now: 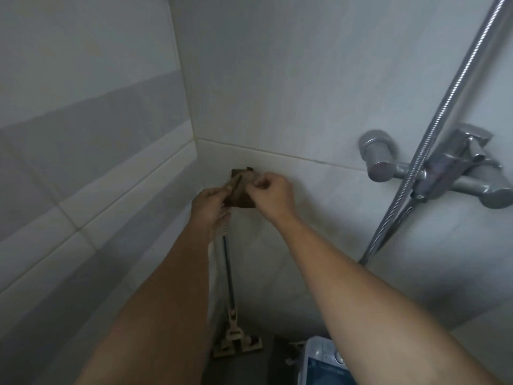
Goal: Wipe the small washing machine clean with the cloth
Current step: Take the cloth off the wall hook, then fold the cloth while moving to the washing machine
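A small brown cloth (241, 194) hangs against the white tiled wall close to the room's corner, below a dark hook or clip (249, 169). My left hand (211, 207) grips the cloth's left edge. My right hand (273, 196) pinches its right edge with the fingertips. Both arms are stretched forward. The small washing machine (323, 359), white with a blue translucent lid, shows only partly at the bottom of the view, under my right forearm.
A mop hangs under my left hand, its dark handle (229, 269) running down to a beige head (237, 343) near the floor. A chrome shower mixer tap (449, 169) juts from the wall on the right, with a metal hose (458, 93) above it.
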A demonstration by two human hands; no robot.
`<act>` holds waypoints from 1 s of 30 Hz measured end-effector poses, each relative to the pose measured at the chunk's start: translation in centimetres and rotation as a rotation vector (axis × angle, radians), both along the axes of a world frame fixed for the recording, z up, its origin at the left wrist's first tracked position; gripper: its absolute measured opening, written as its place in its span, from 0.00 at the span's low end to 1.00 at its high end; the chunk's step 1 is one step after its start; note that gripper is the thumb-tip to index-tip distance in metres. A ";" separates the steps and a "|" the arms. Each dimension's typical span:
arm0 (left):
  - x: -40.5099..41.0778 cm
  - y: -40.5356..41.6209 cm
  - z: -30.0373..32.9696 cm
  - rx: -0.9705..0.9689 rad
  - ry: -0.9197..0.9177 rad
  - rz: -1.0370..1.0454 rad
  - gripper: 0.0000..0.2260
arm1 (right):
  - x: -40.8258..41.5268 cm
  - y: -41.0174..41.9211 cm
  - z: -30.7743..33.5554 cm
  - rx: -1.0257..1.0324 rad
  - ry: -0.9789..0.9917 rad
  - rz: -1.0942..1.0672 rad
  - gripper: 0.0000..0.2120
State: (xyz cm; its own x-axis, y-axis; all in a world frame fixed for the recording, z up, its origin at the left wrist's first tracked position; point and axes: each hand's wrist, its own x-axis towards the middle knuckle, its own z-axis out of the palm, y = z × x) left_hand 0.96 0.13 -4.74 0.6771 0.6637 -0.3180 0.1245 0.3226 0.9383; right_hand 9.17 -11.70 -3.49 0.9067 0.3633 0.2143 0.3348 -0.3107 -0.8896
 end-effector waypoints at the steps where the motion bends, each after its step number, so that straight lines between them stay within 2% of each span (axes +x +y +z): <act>1: -0.5 0.0 0.4 0.005 -0.027 0.005 0.15 | -0.7 -0.3 0.2 0.084 0.047 0.026 0.12; 4: -2.2 -1.2 -0.1 0.000 -0.057 -0.027 0.15 | -3.1 -1.7 -1.3 0.281 0.277 0.109 0.12; 7: -3.8 -4.3 -4.3 -0.065 -0.032 -0.074 0.10 | -5.6 -4.3 -6.6 0.373 0.510 0.145 0.08; 10: -5.5 -8.0 -12.5 -0.195 0.054 -0.142 0.10 | -8.0 -8.4 -14.7 0.405 0.683 0.146 0.07; 13: -7.2 -12.4 -22.7 -0.191 0.129 -0.192 0.11 | -9.9 -14.2 -24.3 0.384 0.796 0.087 0.09; 17: -9.8 -18.5 -33.6 -0.259 0.127 -0.237 0.12 | -12.7 -22.3 -35.4 0.363 0.842 -0.043 0.03; 19: -11.5 -21.7 -36.9 -0.301 0.102 -0.297 0.14 | -14.5 -26.2 -39.1 0.394 0.840 -0.059 0.02; 21: -13.6 -25.0 -38.9 -0.311 0.076 -0.396 0.13 | -16.9 -29.8 -41.4 0.470 0.839 -0.078 0.02; 25: -18.5 -30.8 -40.7 -0.274 0.137 -0.599 0.15 | -23.0 -35.9 -44.0 0.558 0.843 -0.239 0.08; 28: -20.0 -33.3 -40.8 -0.161 0.124 -0.662 0.19 | -25.9 -39.6 -45.1 0.469 0.735 -0.355 0.24; 30: -20.4 -34.6 -40.4 -0.074 0.122 -0.717 0.17 | -26.9 -41.7 -45.2 0.447 0.684 -0.350 0.28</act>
